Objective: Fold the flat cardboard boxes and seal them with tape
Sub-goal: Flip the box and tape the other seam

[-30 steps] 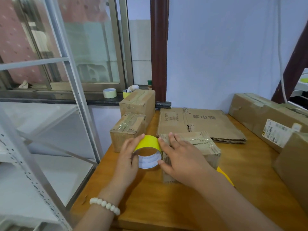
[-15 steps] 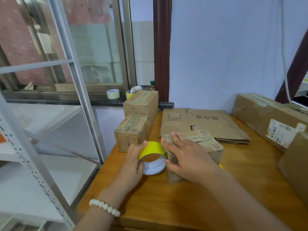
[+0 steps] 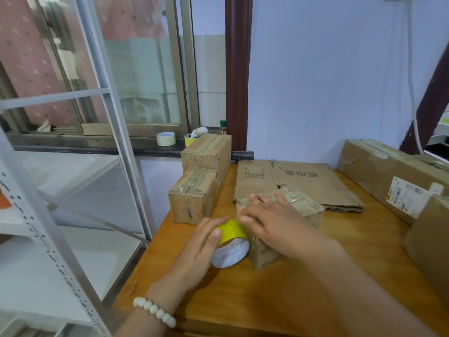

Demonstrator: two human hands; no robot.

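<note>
Since half a second ago the left hand [image 3: 201, 244] has slid further over the tape roll [image 3: 232, 242]. Its thumb now lies on the yellow band and its fingers curl over the top, gripping it. The roll stays on the table [image 3: 315, 276], touching the near left corner of the small box [image 3: 303, 212]. The right hand [image 3: 274, 222], blurred, has moved further onto that box's top, fingers straight and spread, pressing flat.

From the small box, flat cardboard [image 3: 296, 181] lies at twelve o'clock and two taped boxes [image 3: 194, 198] stand at ten o'clock, closed, their contents hidden. A long box [image 3: 379, 166] lies at two o'clock. On the windowsill at eleven o'clock, a yellow cup [image 3: 189, 141] holds something white that I cannot identify, beside a pale tape roll [image 3: 166, 138].
</note>
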